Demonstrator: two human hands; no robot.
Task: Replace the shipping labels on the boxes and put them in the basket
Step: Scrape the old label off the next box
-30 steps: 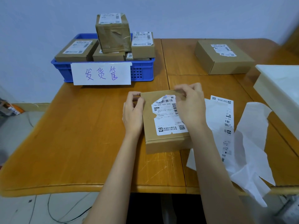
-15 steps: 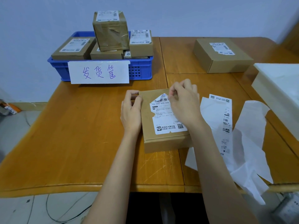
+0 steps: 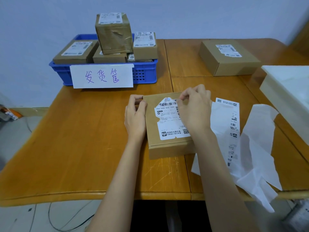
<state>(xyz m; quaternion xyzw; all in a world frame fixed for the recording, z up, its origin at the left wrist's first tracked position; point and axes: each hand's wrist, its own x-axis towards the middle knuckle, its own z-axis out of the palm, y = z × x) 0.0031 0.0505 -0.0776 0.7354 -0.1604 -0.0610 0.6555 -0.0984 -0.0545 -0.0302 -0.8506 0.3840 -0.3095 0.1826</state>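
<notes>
Head view gave me a flat cardboard box (image 3: 167, 148) lying near the front edge of the wooden table (image 3: 75, 148). My left hand (image 3: 135, 119) curled its fingers round the box's left side, steadying it. My right hand (image 3: 194, 109) pinched the far right corner of the torn shipping label (image 3: 168, 121) stuck on the lid; its top edge looked ragged and partly lifted. Just right of the box lay a strip of fresh labels (image 3: 233, 124) on crumpled white backing paper (image 3: 255, 156). At the far left stood the blue basket (image 3: 145, 74), holding several labelled boxes, with a handwritten paper sign (image 3: 102, 76) on its front. Another box (image 3: 229, 59) sat at the far right.
</notes>
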